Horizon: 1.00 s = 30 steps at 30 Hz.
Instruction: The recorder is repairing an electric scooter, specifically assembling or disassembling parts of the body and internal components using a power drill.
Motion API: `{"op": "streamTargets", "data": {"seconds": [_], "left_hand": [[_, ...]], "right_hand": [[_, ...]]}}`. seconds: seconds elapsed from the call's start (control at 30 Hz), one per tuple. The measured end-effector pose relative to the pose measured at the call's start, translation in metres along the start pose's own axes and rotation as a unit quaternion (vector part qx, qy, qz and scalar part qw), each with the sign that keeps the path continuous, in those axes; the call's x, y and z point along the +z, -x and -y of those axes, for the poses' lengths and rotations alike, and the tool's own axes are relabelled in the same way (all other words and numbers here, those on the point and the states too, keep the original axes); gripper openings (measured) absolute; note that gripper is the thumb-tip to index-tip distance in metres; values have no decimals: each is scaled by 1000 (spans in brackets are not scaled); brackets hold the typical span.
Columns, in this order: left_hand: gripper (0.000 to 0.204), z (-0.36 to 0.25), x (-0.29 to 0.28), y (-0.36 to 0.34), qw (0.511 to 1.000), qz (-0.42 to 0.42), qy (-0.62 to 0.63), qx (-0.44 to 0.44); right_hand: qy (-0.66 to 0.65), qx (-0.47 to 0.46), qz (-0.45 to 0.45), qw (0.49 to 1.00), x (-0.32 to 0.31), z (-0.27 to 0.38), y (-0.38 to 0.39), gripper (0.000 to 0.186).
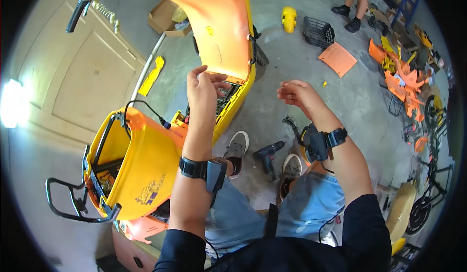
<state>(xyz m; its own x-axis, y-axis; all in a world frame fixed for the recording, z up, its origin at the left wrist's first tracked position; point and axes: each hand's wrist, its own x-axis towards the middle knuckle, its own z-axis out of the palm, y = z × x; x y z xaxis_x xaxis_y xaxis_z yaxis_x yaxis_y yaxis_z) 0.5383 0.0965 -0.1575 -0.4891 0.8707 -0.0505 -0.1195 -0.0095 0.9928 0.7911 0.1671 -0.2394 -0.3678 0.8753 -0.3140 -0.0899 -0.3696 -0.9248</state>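
My left hand (pixel 202 87) is raised in front of the yellow and orange scooter (pixel 233 111), its fingers loosely bent and apart, holding nothing. Behind those fingers lies the lower end of the scooter's orange front panel (pixel 221 38), above an uncovered floor section where frame parts show. My right hand (pixel 300 96) hovers to the right, over the grey floor, empty, with its fingers stretched out and touching no object. Both wrists carry black strapped devices. On the floor between my shoes rests a cordless drill (pixel 267 157).
The scooter's yellow rear body (pixel 151 160) has an open top and a black rack (pixel 73 213). Beyond lie a black basket (pixel 318 32), an orange panel (pixel 338 59) and a yellow strip (pixel 152 76). Loose orange parts (pixel 401 80) crowd the right side. Another person's legs (pixel 354 2) stand far back.
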Motion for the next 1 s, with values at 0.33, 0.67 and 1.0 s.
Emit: {"op": "streamTargets", "data": {"seconds": [0.33,0.67,1.0], "left_hand": [[29,13,24,-10,998,63,-5,6],[36,23,14,-22,999,33,38,-7],[19,53,104,23,961,253,53,-100]], "right_hand": [[104,6,-1,995,-5,-10,-19,26],[126,-5,30,992,-11,-23,-50,28],[15,-31,83,996,-12,-46,-48,46]]}}
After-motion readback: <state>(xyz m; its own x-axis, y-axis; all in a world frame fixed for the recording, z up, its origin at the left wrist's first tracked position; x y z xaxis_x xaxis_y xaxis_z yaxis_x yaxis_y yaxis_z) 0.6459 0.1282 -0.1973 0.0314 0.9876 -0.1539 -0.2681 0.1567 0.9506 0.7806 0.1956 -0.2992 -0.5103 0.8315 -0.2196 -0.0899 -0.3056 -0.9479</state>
